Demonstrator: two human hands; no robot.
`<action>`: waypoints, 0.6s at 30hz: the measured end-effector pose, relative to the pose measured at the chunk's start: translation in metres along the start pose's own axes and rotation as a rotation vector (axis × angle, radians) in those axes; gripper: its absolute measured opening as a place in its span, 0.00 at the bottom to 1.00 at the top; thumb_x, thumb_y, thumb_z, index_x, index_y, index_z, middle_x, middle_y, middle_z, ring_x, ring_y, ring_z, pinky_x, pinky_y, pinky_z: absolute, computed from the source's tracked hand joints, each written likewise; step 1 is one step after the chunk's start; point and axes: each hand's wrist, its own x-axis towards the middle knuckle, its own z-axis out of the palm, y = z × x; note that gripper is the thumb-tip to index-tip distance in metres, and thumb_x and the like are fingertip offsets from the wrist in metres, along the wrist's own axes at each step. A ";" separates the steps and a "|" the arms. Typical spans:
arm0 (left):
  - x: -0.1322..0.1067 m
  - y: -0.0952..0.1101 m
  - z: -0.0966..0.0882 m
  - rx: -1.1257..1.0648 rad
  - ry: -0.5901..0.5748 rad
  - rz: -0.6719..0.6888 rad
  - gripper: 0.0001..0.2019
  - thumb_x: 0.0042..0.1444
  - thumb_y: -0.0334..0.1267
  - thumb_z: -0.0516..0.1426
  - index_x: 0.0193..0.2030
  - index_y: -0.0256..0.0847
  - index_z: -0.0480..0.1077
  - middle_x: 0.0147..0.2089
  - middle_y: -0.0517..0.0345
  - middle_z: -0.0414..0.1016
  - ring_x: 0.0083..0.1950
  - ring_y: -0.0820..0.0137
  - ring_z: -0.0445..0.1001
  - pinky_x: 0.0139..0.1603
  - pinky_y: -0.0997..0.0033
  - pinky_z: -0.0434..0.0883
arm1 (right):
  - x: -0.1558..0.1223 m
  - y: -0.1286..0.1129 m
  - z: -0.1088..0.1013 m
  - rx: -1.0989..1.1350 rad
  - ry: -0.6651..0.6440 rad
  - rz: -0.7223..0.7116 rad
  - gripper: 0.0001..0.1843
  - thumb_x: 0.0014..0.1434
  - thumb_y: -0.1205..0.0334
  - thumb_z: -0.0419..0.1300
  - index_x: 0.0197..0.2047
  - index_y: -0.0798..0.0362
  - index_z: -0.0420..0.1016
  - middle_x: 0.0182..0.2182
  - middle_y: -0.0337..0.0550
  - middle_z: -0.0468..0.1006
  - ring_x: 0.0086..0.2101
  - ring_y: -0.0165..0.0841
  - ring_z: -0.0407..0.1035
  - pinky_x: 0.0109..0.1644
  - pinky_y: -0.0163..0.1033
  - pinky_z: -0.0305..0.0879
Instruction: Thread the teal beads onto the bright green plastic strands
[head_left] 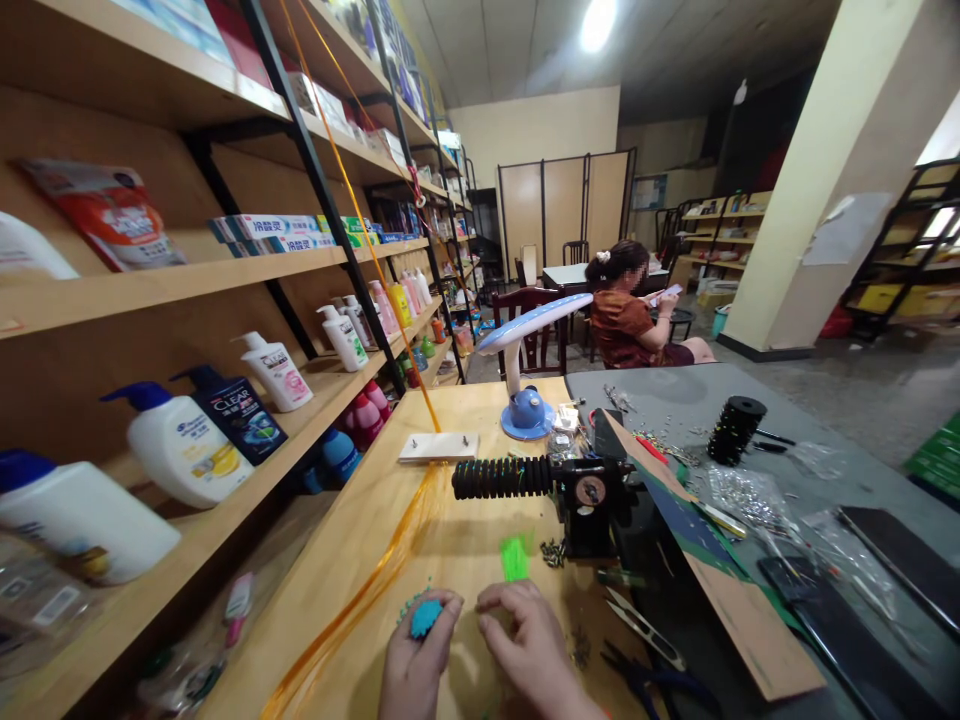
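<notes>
My left hand (412, 660) is closed around a small round teal piece (425, 617) with a toothed edge, at the near edge of the wooden table (480, 415). My right hand (525, 640) is beside it with fingers curled, pinching close to the teal piece; what it grips is too small to make out. A bright green scrap (514, 556) lies just beyond my hands. Behind it a black ribbed roller (501, 478) juts left from a black machine (589, 500).
Orange strands (375, 590) run down from the shelf across the table. Small snips (643, 628) and pliers (652, 680) lie to the right. A blue desk lamp (525, 410), a black spool (733, 428) and plastic bags sit further off. Shelves with bottles stand left. A person sits behind.
</notes>
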 end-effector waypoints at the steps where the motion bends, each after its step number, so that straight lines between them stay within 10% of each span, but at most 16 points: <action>1: 0.000 0.003 0.001 0.004 -0.014 0.006 0.29 0.38 0.64 0.68 0.30 0.35 0.74 0.24 0.59 0.68 0.24 0.72 0.65 0.25 0.76 0.65 | -0.001 -0.002 -0.002 -0.009 0.021 -0.034 0.14 0.57 0.53 0.60 0.37 0.54 0.80 0.38 0.49 0.80 0.44 0.40 0.71 0.50 0.43 0.63; 7: -0.003 0.016 0.008 0.046 -0.163 0.105 0.23 0.48 0.59 0.66 0.31 0.37 0.74 0.30 0.55 0.74 0.34 0.66 0.72 0.37 0.74 0.72 | 0.001 -0.014 0.006 0.540 -0.155 0.233 0.36 0.46 0.30 0.65 0.38 0.56 0.68 0.31 0.44 0.77 0.21 0.26 0.66 0.21 0.30 0.56; 14: 0.004 0.003 0.011 0.041 -0.251 -0.005 0.26 0.42 0.60 0.69 0.34 0.36 0.78 0.33 0.51 0.76 0.37 0.63 0.73 0.40 0.72 0.70 | 0.006 -0.015 -0.005 0.644 -0.080 0.276 0.35 0.41 0.32 0.70 0.30 0.55 0.63 0.19 0.34 0.70 0.17 0.22 0.60 0.20 0.28 0.53; 18: -0.001 -0.008 0.014 -0.013 -0.315 -0.108 0.26 0.43 0.60 0.68 0.37 0.37 0.78 0.25 0.59 0.70 0.24 0.74 0.59 0.26 0.77 0.61 | 0.008 -0.016 -0.017 0.750 -0.052 0.292 0.33 0.41 0.37 0.72 0.30 0.55 0.63 0.18 0.33 0.70 0.16 0.21 0.59 0.20 0.27 0.50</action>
